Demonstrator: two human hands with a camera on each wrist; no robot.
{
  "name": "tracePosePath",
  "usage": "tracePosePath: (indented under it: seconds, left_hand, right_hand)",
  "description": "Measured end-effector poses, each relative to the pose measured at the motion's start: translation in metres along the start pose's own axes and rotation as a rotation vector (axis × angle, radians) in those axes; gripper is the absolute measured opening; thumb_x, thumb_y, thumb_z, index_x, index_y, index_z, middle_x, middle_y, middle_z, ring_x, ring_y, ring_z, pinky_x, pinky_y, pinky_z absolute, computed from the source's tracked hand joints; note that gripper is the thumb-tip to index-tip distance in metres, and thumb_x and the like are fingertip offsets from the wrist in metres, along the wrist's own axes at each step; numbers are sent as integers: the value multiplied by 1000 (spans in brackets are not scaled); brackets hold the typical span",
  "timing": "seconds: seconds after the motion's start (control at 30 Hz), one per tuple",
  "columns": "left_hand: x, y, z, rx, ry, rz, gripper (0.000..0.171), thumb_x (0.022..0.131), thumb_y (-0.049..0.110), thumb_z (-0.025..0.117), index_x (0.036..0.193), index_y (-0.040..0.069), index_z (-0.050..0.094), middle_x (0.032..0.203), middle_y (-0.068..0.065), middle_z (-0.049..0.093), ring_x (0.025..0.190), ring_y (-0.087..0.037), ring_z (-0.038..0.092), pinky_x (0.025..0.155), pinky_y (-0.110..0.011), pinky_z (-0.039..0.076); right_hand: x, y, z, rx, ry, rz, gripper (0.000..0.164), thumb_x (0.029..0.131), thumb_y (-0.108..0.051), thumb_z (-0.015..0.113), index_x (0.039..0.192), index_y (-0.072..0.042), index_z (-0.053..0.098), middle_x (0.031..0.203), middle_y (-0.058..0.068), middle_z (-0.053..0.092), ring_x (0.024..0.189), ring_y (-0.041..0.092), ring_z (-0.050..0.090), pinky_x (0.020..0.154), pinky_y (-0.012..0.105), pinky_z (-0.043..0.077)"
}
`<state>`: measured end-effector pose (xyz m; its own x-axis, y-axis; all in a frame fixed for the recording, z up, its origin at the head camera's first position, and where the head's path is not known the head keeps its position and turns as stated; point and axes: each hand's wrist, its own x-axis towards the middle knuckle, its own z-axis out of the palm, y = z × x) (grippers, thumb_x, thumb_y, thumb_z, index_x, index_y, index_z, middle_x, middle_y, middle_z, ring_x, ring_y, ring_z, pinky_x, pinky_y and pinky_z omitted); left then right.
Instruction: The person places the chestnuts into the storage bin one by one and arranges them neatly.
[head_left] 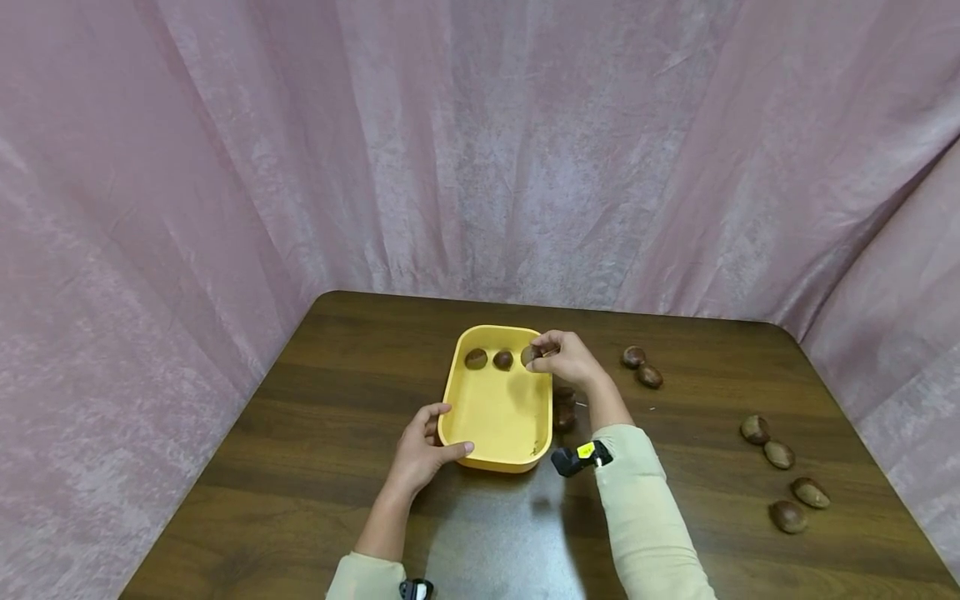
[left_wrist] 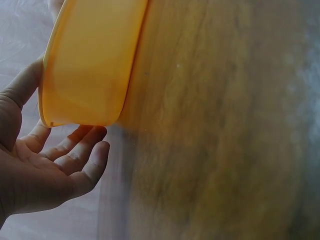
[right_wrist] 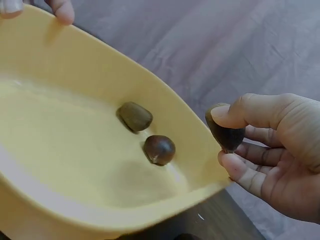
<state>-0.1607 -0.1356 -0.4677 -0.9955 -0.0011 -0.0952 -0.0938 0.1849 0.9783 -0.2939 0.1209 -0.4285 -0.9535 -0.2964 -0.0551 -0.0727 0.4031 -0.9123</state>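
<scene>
A yellow rectangular tray point(head_left: 495, 408) stands on the table, with two chestnuts point(right_wrist: 160, 149) lying inside along its far end. My left hand point(head_left: 422, 448) grips the tray's near left corner; the left wrist view shows the thumb at the rim and the other fingers point(left_wrist: 85, 160) under and beside the wall. Over the far right corner, my right hand point(head_left: 564, 357) pinches a chestnut point(right_wrist: 225, 131) between thumb and fingers. That chestnut is above the rim, apart from the two in the tray.
Close to the tray's right wall lie more chestnuts point(head_left: 564, 415), partly hidden by my right arm. Two chestnuts point(head_left: 642, 367) sit further right, and several others point(head_left: 780, 454) lie near the table's right side. A pink curtain point(head_left: 480, 150) hangs behind the wooden table point(head_left: 360, 367).
</scene>
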Motion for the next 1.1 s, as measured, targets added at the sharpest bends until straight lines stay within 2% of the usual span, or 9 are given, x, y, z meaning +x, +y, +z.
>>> tracePosePath:
  seconds: [0.2, 0.3, 0.4, 0.53, 0.7, 0.83, 0.97, 1.1]
  left_hand:
    - [0, -2, -3, 8, 6, -5, 67, 68, 7, 83, 125, 3, 48, 115, -21, 56, 94, -33, 56, 69, -30, 46]
    - [-7, 11, -2, -4, -5, -5, 66, 69, 3, 81, 126, 0, 47, 114, -24, 55, 95, -37, 55, 69, -31, 46]
    - [-7, 13, -1, -12, -12, -7, 66, 70, 2, 80, 127, -2, 46, 115, -27, 54, 96, -39, 54, 69, -32, 46]
    - [0, -1, 0, 3, -5, -7, 68, 69, 5, 82, 127, 2, 47, 116, -24, 55, 95, -35, 55, 68, -32, 47]
    - [2, -2, -1, 6, 4, 1, 69, 68, 7, 83, 127, 2, 47, 114, -22, 56, 94, -33, 56, 68, -32, 47]
    - [0, -1, -2, 1, 1, -6, 69, 68, 6, 83, 127, 1, 47, 115, -22, 57, 93, -34, 56, 67, -31, 47]
    - [-2, 1, -2, -8, -12, -16, 69, 68, 4, 82, 127, 0, 46, 116, -23, 56, 93, -35, 56, 67, -30, 46]
    - [-2, 5, -1, -22, -25, -22, 68, 69, 0, 80, 127, -2, 46, 116, -27, 54, 95, -40, 55, 66, -31, 47]
  right_hand:
    - [13, -2, 13, -34, -41, -3, 42, 76, -5, 74, 114, 4, 59, 99, 13, 58, 92, 26, 53, 75, 34, 46]
    - [17, -3, 20, -25, -53, 7, 42, 77, -4, 74, 115, 5, 58, 100, 14, 58, 93, 27, 53, 75, 35, 45]
    - [19, -2, 28, 2, -55, 23, 42, 77, -2, 73, 116, 5, 58, 99, 14, 58, 92, 25, 52, 77, 35, 45]
    - [22, -1, 39, 30, -60, 25, 41, 77, 0, 72, 116, 5, 59, 96, 13, 57, 90, 24, 53, 79, 34, 45]
    - [27, 0, 52, 46, -68, 23, 40, 77, 2, 72, 114, 7, 59, 95, 13, 58, 89, 23, 54, 79, 33, 46]
    - [30, 5, 64, 91, -58, 69, 39, 76, -1, 73, 112, 6, 60, 97, 11, 59, 89, 21, 53, 78, 31, 46]
    - [30, 8, 75, 184, -38, 149, 37, 77, -2, 73, 111, 4, 61, 101, 11, 60, 90, 21, 57, 77, 32, 48]
    - [32, 10, 81, 197, -26, 195, 37, 75, -2, 74, 110, 4, 61, 99, 12, 60, 84, 21, 59, 73, 31, 49]
